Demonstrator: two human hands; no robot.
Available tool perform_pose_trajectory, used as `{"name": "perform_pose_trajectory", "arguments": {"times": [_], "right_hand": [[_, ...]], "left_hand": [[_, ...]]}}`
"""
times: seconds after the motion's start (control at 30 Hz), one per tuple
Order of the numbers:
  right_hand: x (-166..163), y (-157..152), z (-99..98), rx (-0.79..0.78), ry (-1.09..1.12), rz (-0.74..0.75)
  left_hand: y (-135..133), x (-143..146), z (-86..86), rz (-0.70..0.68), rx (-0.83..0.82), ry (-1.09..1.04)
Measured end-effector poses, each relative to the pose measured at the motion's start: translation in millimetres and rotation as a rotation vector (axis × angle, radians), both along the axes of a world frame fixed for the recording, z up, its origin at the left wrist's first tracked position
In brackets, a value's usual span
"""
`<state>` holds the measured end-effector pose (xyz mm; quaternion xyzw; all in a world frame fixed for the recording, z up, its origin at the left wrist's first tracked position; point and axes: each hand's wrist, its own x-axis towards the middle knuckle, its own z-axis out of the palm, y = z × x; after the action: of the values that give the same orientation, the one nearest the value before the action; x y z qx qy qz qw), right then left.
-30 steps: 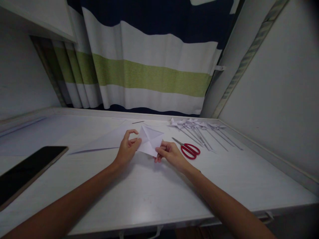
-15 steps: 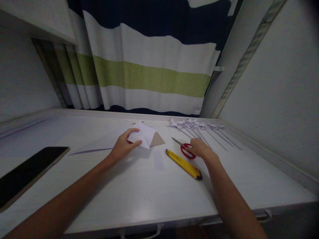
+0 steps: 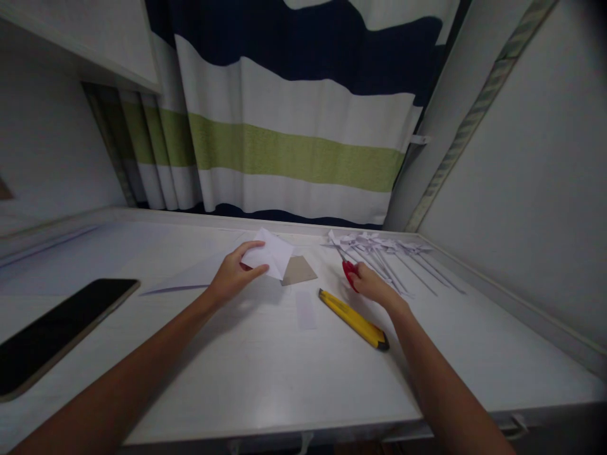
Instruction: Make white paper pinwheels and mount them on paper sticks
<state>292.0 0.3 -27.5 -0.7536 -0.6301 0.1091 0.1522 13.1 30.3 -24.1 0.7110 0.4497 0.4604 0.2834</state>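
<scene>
White folded paper (image 3: 274, 256) is tilted up in your left hand (image 3: 236, 264), above the table (image 3: 265, 379); thumb and forefinger are spread across it and grip it, the other fingers hidden behind. Take that paper as the hub of a clock. Your right hand (image 3: 374, 283) is between 3 and 4 o'clock, fingers closed around the red handles of the scissors (image 3: 349, 273). Their blades point away towards 11 and overlap the paper shapes (image 3: 374, 242) in view; whether they touch is unclear. On the yellow knife (image 3: 353, 318) at 4, any lettering is too small to read; it lies just inside your right forearm. Nearer the hub, also towards 4, a piece of cardboard (image 3: 301, 270) is partly covered by the folded paper, and a narrow paper strip (image 3: 306, 309) lies flat at 5. Towards 8, a phone (image 3: 61, 335) with a dark screen lies left of your forearm. At 9, a larger sheet (image 3: 187, 276) runs behind your left wrist. Around 3, thin sticks (image 3: 405, 268) fan out from the heaped paper shapes. Striped curtain (image 3: 294, 151) hangs at 12.
</scene>
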Motion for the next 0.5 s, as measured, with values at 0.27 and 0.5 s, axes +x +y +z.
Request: {"name": "perform_pose_trajectory", "arguments": {"times": [0.27, 0.5], "right_hand": [[-46, -30, 10.3, -0.154, 0.728, 0.53], [-60, -41, 6.0, -0.457, 1.031, 0.643]], "left_hand": [[2, -5, 3.2, 0.04, 0.031, -0.032], [5, -9, 6.5, 0.056, 0.02, -0.104]]}}
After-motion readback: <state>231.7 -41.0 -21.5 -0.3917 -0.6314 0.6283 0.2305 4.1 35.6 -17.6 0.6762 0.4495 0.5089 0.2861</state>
